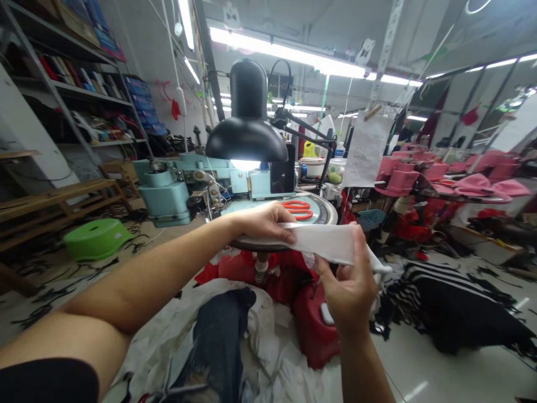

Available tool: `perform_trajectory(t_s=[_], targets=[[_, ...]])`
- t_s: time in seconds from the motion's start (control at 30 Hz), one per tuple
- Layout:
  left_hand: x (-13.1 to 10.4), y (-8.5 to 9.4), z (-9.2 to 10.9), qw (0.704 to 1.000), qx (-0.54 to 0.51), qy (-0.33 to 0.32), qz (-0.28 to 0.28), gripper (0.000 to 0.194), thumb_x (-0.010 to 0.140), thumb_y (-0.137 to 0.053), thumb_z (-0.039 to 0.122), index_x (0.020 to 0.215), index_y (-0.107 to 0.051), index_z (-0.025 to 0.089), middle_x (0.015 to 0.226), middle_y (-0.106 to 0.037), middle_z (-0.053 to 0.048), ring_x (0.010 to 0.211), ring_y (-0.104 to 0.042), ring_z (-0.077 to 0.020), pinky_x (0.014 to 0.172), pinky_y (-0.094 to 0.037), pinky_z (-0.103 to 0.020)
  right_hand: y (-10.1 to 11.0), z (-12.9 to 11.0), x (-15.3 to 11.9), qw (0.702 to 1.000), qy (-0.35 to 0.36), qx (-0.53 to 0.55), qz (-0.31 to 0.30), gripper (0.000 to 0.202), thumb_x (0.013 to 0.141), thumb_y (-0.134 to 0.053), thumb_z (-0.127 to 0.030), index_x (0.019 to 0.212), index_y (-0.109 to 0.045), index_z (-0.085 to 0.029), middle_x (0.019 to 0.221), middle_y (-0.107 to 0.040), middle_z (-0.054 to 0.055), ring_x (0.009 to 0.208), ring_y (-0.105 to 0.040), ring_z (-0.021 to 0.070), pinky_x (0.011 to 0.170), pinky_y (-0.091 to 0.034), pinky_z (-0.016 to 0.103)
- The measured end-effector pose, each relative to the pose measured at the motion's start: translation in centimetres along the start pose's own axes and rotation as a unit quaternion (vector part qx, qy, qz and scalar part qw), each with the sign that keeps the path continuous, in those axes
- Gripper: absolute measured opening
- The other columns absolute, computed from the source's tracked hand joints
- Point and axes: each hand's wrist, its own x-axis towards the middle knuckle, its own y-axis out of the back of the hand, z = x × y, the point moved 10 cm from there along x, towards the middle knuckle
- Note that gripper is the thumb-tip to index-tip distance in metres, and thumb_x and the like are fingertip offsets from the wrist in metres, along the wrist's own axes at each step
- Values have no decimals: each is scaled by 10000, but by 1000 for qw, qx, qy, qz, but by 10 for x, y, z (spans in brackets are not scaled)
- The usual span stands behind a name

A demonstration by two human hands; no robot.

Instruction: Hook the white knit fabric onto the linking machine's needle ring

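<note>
A strip of white fabric [325, 242] stretches between my two hands, in front of the round machine's rim. My left hand [268, 223] pinches its left end between thumb and fingers. At the other end, my right hand [352, 282] grips the strip, with the thumb below and a finger over its edge. A loose end of the cloth hangs past my right fingers. Just behind my left hand, red-handled scissors [298, 210] rest on the machine's round top plate [323, 208]; their blades are hidden.
A black lamp [247, 134] hangs over the light-blue machine [163, 196]. A red stool [314, 324] stands below my right hand. White cloth [268, 324] lies around my legs. A green stool [97, 238] is at left, striped black fabric [453, 308] at right.
</note>
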Motion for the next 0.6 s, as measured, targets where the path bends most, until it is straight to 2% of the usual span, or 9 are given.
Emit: perform_trajectory(t_s=[0.17, 0.33, 0.47, 0.53, 0.6], targets=[[1, 0, 2, 1000, 17, -2, 1, 326, 748, -750, 419, 799, -728, 98, 673, -626, 2, 633, -564, -123, 582, -434, -188, -2, 1, 1, 999, -6, -33, 1, 756, 827, -730, -265, 1505, -396, -252, 1456, -544, 121, 1193, -642, 285, 977, -570, 397], [0, 0, 2, 1000, 26, 5, 6, 331, 747, -748, 421, 818, -729, 98, 677, -628, 4, 627, -551, -118, 580, -429, -190, -1, 0, 1, 1000, -21, -17, 2, 737, 825, -726, -269, 1494, -418, -233, 1464, -531, 147, 1012, -725, 249, 787, -640, 304], [1, 1, 1, 1000, 16, 4, -1, 318, 751, -738, 405, 817, -723, 95, 693, -631, -3, 640, -559, -126, 598, -429, -198, -2, 1, 2, 1000, 3, -22, 7, 723, 833, -717, -242, 1491, -420, -242, 1464, -533, 132, 1180, -651, 291, 912, -607, 378], [4, 2, 2, 1000, 16, 5, -10, 299, 770, -713, 383, 870, -720, 101, 737, -646, -7, 666, -569, -133, 610, -432, -201, -7, -1, 4, 998, 42, -35, 9, 691, 844, -690, -203, 1484, -433, -246, 1430, -570, 127, 1217, -629, 291, 988, -564, 424], [9, 2, 6, 999, 21, 0, -25, 266, 764, -703, 338, 905, -717, 113, 779, -658, -7, 699, -579, -141, 629, -439, -202, -18, -8, 8, 994, 96, -48, -16, 616, 836, -676, -186, 1428, -515, -239, 1384, -612, 123, 1237, -613, 292, 1057, -504, 469]])
